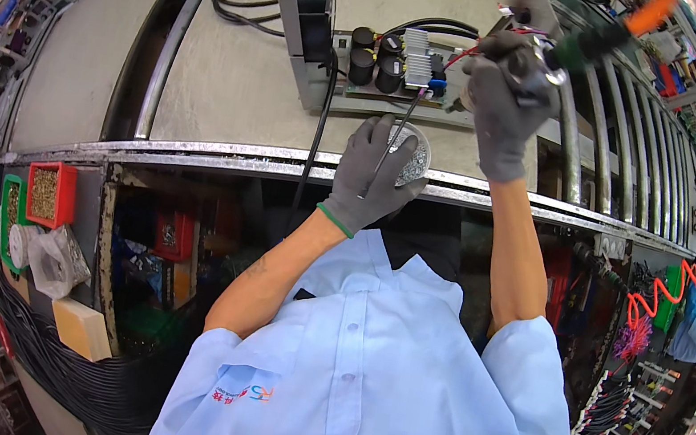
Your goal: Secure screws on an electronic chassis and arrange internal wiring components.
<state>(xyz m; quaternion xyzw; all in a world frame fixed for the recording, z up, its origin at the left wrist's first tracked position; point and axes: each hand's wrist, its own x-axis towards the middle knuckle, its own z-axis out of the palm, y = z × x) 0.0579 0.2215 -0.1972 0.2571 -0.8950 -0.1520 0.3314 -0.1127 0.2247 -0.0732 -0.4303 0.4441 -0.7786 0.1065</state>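
My left hand (373, 169), in a grey glove with a green cuff, rests at a small round tub (416, 160) of small silvery metal parts, probably screws. A long thin dark rod (400, 126) passes between its fingers, its upper end near the circuit board. My right hand (508, 106), also gloved, is closed round a metal-bodied power tool (534, 65), blurred toward its green and orange end. Beyond both hands lies an open metal chassis (302, 76) with a black fan unit, black cylindrical capacitors (361, 66) and a finned silver heatsink (417, 59). Red wires run toward my right hand.
A metal-edged workbench (227, 123) carries the chassis, with rollers (609, 139) on the right. A black cable (317, 141) hangs over the front edge. Red (51, 193) and green bins hold small parts at left. An orange coiled hose (686, 273) hangs at right.
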